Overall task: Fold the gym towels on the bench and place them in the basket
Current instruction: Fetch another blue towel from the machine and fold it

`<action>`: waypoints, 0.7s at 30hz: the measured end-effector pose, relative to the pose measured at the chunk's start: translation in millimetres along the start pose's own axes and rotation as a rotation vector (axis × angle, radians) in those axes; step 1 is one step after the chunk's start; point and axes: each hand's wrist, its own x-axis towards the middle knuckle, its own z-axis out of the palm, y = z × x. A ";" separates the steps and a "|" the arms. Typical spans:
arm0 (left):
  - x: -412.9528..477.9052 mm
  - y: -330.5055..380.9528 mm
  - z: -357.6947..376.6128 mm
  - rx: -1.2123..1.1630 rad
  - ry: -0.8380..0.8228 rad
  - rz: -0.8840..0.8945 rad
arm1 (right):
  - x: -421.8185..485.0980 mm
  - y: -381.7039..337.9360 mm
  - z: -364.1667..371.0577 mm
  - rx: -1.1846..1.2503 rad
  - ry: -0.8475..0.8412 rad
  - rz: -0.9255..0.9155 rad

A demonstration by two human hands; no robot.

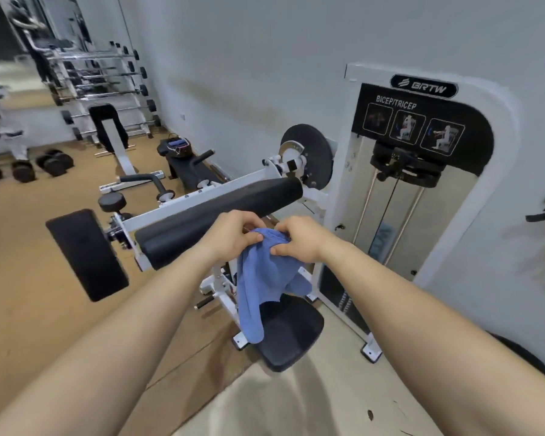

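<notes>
pale gym walls (pixel 265 58) backed one bicep/tricep machine (pixel 422 127), its black arm pad (pixel 217 212) just beyond the left hand (pixel 233 237) and right hand (pixel 299 242), each pinching one blue towel (pixel 265 278) (top edge bunched) that hung over the seat (pixel 293 338); one basket (pixel 178 146) sat well apart.

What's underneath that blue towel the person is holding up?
The machine's black seat and white frame lie below the blue towel; its hanging folds cover part of both.

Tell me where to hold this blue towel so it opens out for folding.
Probably the top hem's two corners, fingers pinching from above. The blue towel hangs bunched from the left hand and right hand, close together at its upper edge; sliding them apart along it should spread it.
</notes>
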 end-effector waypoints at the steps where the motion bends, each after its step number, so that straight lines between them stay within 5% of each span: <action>1: -21.8 -13.7 -2.7 -0.006 0.001 -0.038 | -0.2 -17.3 15.0 0.014 -0.031 -0.011; 21: -432.0 -318.6 -159.8 -0.122 0.131 -0.512 | 74.4 -444.6 304.2 -0.093 -0.454 -0.296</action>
